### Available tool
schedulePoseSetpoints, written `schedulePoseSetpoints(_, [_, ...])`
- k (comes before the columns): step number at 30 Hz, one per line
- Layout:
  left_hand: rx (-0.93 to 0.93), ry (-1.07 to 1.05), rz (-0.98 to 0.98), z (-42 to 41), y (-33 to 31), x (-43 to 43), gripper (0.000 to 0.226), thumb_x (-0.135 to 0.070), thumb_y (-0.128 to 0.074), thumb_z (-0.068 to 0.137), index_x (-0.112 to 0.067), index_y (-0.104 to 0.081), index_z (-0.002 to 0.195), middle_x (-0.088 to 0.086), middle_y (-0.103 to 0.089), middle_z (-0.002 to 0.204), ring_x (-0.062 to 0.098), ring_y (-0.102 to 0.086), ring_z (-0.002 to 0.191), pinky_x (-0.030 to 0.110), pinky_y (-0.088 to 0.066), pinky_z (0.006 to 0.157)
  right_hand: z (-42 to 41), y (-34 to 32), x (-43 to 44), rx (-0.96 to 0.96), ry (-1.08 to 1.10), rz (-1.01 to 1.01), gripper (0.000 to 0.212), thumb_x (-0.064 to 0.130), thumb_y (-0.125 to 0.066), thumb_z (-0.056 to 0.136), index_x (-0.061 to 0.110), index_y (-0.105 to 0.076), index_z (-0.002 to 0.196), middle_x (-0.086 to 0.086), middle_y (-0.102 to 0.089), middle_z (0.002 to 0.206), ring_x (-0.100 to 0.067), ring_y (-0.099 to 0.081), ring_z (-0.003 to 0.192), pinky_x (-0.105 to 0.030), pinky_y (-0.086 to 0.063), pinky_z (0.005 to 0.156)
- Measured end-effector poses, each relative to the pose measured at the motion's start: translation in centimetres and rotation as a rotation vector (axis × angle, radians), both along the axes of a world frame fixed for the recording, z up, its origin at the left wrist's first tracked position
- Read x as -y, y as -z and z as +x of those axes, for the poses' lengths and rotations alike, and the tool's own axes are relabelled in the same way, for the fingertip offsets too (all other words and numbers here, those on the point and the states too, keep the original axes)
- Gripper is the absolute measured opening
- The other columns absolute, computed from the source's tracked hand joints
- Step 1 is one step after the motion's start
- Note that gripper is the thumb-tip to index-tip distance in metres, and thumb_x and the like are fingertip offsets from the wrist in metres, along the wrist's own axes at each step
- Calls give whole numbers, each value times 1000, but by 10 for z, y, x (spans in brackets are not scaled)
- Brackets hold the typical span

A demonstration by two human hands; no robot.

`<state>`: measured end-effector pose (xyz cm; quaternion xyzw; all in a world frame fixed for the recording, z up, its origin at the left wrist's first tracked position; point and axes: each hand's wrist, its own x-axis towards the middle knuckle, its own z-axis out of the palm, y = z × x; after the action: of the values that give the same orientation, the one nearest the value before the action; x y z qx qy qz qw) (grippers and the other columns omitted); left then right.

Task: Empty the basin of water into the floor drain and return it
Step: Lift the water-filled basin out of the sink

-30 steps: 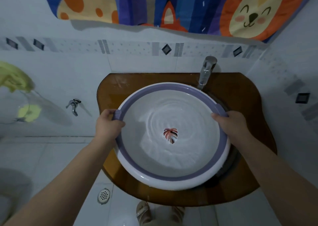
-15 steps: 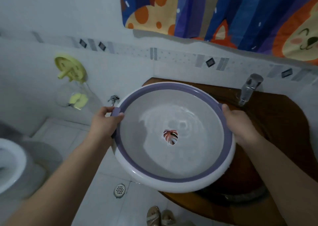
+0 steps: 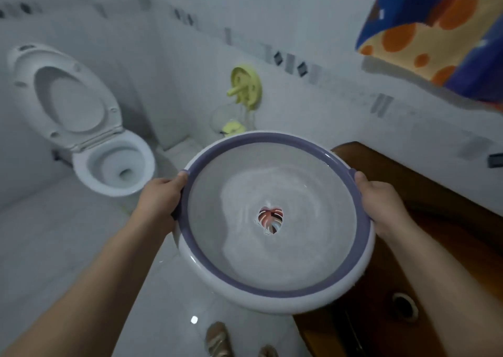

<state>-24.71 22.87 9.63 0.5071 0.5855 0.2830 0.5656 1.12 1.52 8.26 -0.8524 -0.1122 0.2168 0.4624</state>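
Observation:
A round white basin [image 3: 275,299] with a purple rim band and a leaf print on its bottom holds rippling water. I hold it level in the air, left of the brown sink counter [image 3: 424,193] and above the white floor. My left hand [image 3: 163,196] grips the rim's left side. My right hand [image 3: 381,201] grips the right side. The floor drain is hidden, likely under the basin.
An open white toilet [image 3: 109,163] stands at the left. A yellow wall holder [image 3: 246,87] with a clear bag hangs on the tiled wall. A colourful curtain [image 3: 441,35] hangs top right. The counter's sink drain hole [image 3: 404,306] shows lower right. My sandalled feet [image 3: 217,340] are below.
I have lifted the basin off the counter and swung it to the left with my view. The toilet has come into sight and the floor drain has gone out of sight.

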Motion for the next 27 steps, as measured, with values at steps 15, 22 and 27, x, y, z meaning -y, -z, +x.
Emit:
schedulePoseSetpoints(15, [-147,-128,11,-115,35,-94,29,-34,-48,93,-8,-58,85,5,-59,68,17,-55,59,28,-42,56,-79,38,-150,-154,-186,-57,51,55,-43,87,8,-60,78,-6,-62,73,-21,-57,67,-26,-38,51])
schedulePoseSetpoints(22, [-240,-30,62,-154,68,-148,42,-40,-42,93,-6,-63,82,8,-63,73,20,-59,66,27,-42,51,-117,76,-199,-172,-105,-48,46,50,-44,88,9,-60,74,-2,-58,67,-15,-54,62,-24,-36,49])
schedulePoseSetpoints(27, [-291,-18,86,-160,98,-183,52,-43,-40,93,2,-63,85,17,-64,77,31,-61,72,34,-48,61,-131,114,-230,-123,-74,-68,55,50,-44,88,-3,-61,83,-17,-60,78,-17,-55,64,-25,-35,48])
